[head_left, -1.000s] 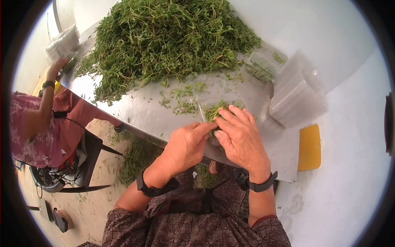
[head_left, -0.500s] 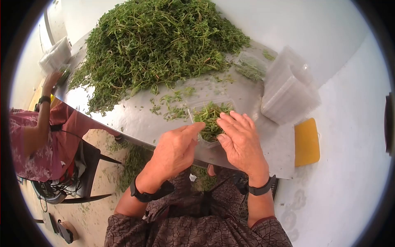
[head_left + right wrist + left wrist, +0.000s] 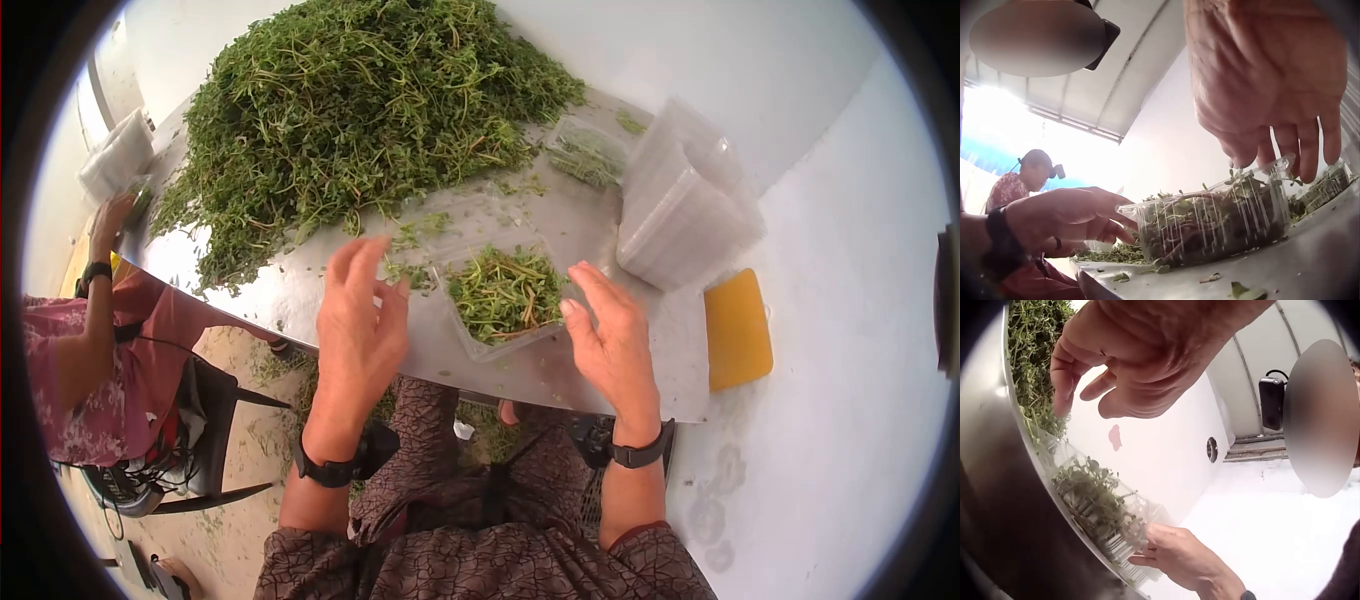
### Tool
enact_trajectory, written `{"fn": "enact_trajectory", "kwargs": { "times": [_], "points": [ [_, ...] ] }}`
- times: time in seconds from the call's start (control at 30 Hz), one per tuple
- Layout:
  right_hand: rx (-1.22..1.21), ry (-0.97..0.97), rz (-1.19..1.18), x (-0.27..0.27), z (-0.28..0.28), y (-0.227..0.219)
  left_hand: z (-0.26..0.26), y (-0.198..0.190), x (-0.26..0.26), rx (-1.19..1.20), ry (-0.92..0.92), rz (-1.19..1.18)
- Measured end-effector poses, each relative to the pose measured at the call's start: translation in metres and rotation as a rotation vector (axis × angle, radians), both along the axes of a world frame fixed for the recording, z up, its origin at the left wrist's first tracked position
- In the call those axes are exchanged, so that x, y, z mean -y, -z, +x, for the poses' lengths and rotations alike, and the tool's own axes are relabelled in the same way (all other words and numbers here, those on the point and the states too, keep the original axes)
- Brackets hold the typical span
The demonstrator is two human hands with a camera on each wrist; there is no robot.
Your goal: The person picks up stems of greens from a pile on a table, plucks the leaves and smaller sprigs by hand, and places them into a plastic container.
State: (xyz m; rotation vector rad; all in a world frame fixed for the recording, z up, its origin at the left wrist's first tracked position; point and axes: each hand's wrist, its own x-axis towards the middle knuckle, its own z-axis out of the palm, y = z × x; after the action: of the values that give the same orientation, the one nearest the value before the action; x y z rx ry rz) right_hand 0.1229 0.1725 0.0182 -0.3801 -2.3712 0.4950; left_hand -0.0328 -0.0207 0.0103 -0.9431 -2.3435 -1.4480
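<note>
A clear plastic container (image 3: 478,350) filled with cut leafy green stems (image 3: 505,295) stands on the metal table near its front edge. Its transparent lid (image 3: 465,212) lies folded back behind it. My left hand (image 3: 362,310) is raised to the left of the container, fingers loosely bent and holding nothing. My right hand (image 3: 612,340) is at the right side, with relaxed fingers right at the rim. In the right wrist view the greens reach the rim of the container (image 3: 1216,228), and the right fingers hang over its far edge.
A large heap of greens (image 3: 350,120) covers the back of the table (image 3: 600,385). A filled container (image 3: 585,155) and a stack of clear containers (image 3: 690,200) stand at the right, near a yellow board (image 3: 738,330). Another person (image 3: 90,350) sits at the left.
The hands have come apart from over the greens. My left hand has moved left and up, off the container; my right has shifted to its right rim. The filled container now shows fully.
</note>
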Motion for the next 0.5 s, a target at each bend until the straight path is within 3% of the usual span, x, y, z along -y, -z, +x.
{"fn": "enact_trajectory", "kwargs": {
  "times": [0.13, 0.2, 0.27, 0.5],
  "points": [
    [0.013, -0.019, -0.115, 0.004, 0.000, 0.002, 0.002, 0.011, 0.002, -0.025, 0.114, -0.067],
    [0.009, -0.011, -0.153, 0.007, 0.004, 0.003, 0.008, 0.010, 0.002, 0.142, 0.232, -0.024],
    [0.027, 0.044, -0.284, 0.007, 0.007, 0.001, 0.010, 0.013, 0.000, 0.154, 0.251, -0.009],
    [0.018, -0.023, -0.097, 0.005, 0.007, 0.004, 0.013, 0.012, -0.005, 0.188, 0.325, 0.050]
  ]
}}
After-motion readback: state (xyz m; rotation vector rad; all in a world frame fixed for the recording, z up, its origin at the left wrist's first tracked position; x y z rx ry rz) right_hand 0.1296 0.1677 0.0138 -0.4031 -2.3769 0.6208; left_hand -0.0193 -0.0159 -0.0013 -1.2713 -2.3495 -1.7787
